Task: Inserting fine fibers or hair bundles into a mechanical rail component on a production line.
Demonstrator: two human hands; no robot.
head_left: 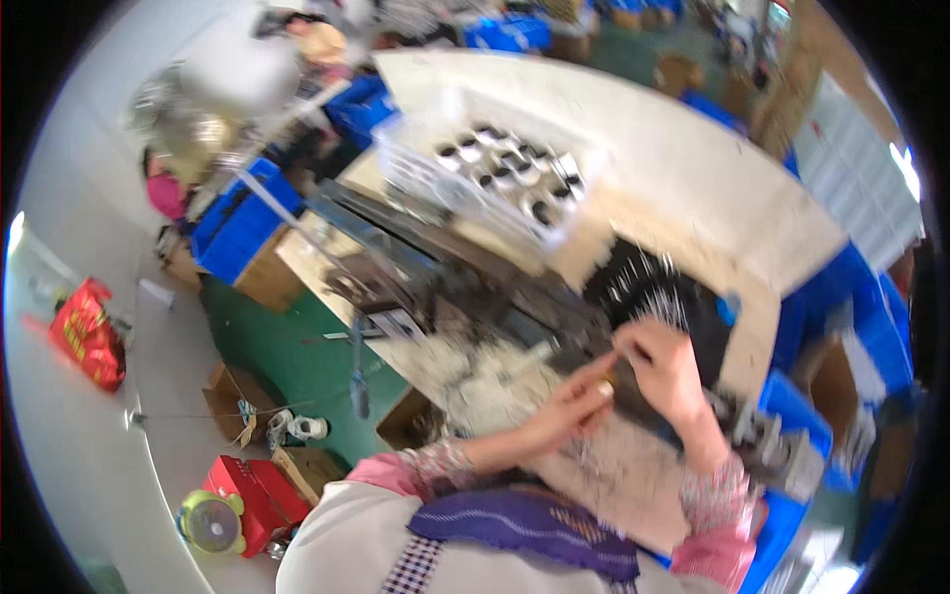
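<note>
Over the front of the worktable (623, 450), my two hands meet with their fingertips close together. My left hand (569, 414) reaches in from the left, its fingers pressed together around something small that blur hides. A tiny yellowish spot shows by its fingertips. My right hand (665, 371) is curled in a pinch just beside them; what it pinches, if anything, cannot be made out. Just beyond the right hand, thin shiny pieces (648, 292) lie on a black sheet or tray (708, 322). A dark metal bench machine (485, 262) stands to the left of the hands.
A white plastic crate (465, 198) holds several white rolls with dark centres. The machine's lever (359, 386) hangs over the table's left edge. Blue bins (797, 421) stand at the right. Cardboard boxes (237, 401) and a red box (252, 505) sit on the floor at left.
</note>
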